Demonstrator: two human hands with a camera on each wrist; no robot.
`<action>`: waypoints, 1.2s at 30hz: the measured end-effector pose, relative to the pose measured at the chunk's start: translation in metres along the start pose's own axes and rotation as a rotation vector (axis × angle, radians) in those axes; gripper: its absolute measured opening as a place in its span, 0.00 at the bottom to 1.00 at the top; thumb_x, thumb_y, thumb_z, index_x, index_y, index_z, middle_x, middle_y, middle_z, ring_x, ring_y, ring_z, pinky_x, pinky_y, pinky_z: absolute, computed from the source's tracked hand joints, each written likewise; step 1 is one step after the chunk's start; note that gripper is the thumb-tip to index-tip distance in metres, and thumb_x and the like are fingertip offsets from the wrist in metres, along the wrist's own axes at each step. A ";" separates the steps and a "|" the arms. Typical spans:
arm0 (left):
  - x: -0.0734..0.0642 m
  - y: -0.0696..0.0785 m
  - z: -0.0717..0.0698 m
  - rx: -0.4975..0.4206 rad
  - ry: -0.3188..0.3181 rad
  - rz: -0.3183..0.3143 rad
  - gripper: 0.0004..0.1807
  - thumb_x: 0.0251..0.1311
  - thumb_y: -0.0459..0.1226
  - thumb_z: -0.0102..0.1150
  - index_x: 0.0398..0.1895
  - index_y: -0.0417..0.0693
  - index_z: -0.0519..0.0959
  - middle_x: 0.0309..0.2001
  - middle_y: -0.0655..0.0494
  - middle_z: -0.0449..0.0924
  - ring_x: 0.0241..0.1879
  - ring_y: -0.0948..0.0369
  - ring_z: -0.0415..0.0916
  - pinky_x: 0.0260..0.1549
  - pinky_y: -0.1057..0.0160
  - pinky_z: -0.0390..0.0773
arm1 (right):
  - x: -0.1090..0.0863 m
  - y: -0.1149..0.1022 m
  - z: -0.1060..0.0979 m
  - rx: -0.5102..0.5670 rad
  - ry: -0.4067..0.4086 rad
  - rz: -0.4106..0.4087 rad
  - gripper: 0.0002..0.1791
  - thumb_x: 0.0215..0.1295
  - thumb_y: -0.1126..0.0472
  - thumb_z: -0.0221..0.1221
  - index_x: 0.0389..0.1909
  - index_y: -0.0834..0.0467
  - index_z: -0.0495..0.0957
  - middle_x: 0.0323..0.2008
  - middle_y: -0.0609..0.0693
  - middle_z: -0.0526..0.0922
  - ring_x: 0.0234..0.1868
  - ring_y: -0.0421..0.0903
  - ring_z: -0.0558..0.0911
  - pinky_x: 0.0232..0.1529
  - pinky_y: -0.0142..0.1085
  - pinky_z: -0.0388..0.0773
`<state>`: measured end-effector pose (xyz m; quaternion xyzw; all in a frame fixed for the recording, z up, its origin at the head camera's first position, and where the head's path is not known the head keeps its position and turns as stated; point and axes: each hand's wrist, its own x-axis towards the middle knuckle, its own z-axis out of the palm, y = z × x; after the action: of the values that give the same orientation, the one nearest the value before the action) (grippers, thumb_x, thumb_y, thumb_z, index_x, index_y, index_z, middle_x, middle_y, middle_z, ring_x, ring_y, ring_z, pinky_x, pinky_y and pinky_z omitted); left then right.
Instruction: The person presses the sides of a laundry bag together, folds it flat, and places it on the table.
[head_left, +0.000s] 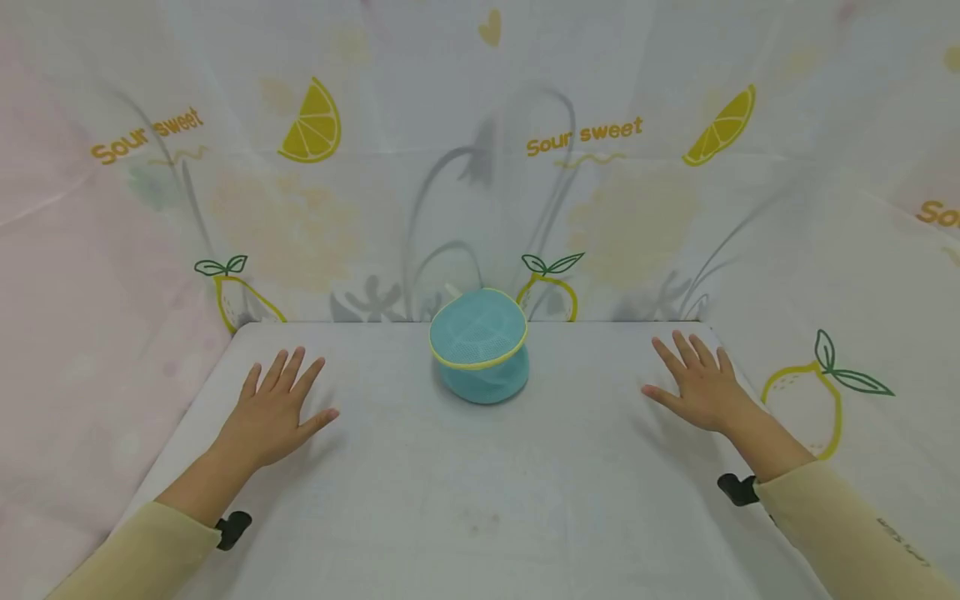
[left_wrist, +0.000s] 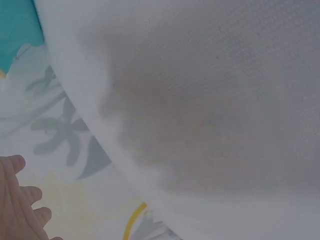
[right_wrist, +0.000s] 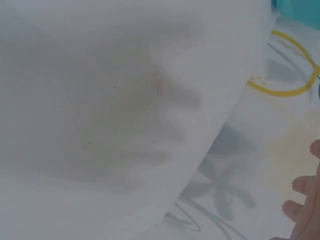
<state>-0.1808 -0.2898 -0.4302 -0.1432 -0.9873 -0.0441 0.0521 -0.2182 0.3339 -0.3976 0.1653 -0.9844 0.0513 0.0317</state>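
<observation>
At the back middle of the white table stands a soft teal fabric item (head_left: 483, 379) with a round mesh top edged in yellow, tilted towards me. My left hand (head_left: 273, 417) hovers over the table on the left, its fingers spread and holding nothing. On the right, my right hand (head_left: 697, 387) is held the same way, fingers apart. Both hands are well away from the teal item. Fingers of the left hand (left_wrist: 17, 200) show at the lower left of the left wrist view; the right wrist view has part of the right hand (right_wrist: 307, 205) at its lower right.
The white table (head_left: 480, 483) runs back to a hanging cloth (head_left: 390, 200) printed with lemons, leaves and "Sour sweet" lettering. More cloth hangs along both sides. Black wrist pieces (head_left: 234, 530) jut out by each beige sleeve (head_left: 142, 554).
</observation>
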 end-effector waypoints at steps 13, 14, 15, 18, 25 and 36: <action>0.006 0.008 -0.001 -0.003 0.005 0.017 0.49 0.68 0.67 0.44 0.80 0.44 0.51 0.78 0.33 0.42 0.77 0.38 0.34 0.69 0.32 0.32 | 0.006 -0.008 -0.001 0.001 -0.051 0.011 0.48 0.71 0.32 0.49 0.79 0.60 0.49 0.76 0.71 0.45 0.75 0.73 0.44 0.66 0.73 0.36; 0.007 0.009 0.000 -0.005 0.005 0.017 0.49 0.68 0.67 0.44 0.80 0.44 0.51 0.78 0.34 0.42 0.77 0.38 0.34 0.69 0.32 0.31 | 0.007 -0.009 0.000 0.003 -0.047 0.008 0.48 0.71 0.32 0.49 0.78 0.60 0.50 0.76 0.71 0.45 0.75 0.73 0.44 0.66 0.73 0.36; 0.007 0.010 0.002 -0.006 0.006 0.016 0.49 0.68 0.67 0.44 0.80 0.44 0.51 0.78 0.34 0.42 0.77 0.38 0.34 0.69 0.33 0.31 | 0.008 -0.010 0.000 0.007 -0.043 0.004 0.48 0.71 0.32 0.50 0.78 0.60 0.50 0.76 0.71 0.46 0.74 0.73 0.44 0.66 0.73 0.37; 0.007 0.013 0.005 -0.016 0.004 0.016 0.49 0.68 0.67 0.44 0.80 0.44 0.51 0.78 0.34 0.41 0.77 0.38 0.35 0.69 0.33 0.30 | 0.009 -0.015 0.003 0.017 -0.034 -0.007 0.48 0.71 0.33 0.50 0.78 0.61 0.51 0.76 0.71 0.46 0.75 0.73 0.44 0.66 0.73 0.38; 0.011 0.021 0.009 -0.022 0.006 0.021 0.49 0.67 0.67 0.44 0.80 0.45 0.51 0.78 0.35 0.42 0.78 0.39 0.34 0.70 0.34 0.32 | 0.014 -0.025 0.010 0.036 -0.005 -0.033 0.47 0.71 0.34 0.51 0.78 0.61 0.52 0.76 0.71 0.49 0.74 0.73 0.47 0.66 0.73 0.41; 0.019 0.038 0.010 -0.040 0.025 0.026 0.48 0.67 0.67 0.45 0.80 0.46 0.52 0.78 0.36 0.43 0.78 0.40 0.34 0.70 0.35 0.33 | 0.021 -0.038 0.013 0.082 0.037 -0.061 0.46 0.72 0.37 0.53 0.78 0.61 0.52 0.76 0.71 0.48 0.75 0.73 0.46 0.66 0.73 0.41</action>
<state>-0.1891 -0.2470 -0.4354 -0.1564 -0.9836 -0.0650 0.0622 -0.2266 0.2900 -0.4058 0.1955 -0.9752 0.0935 0.0447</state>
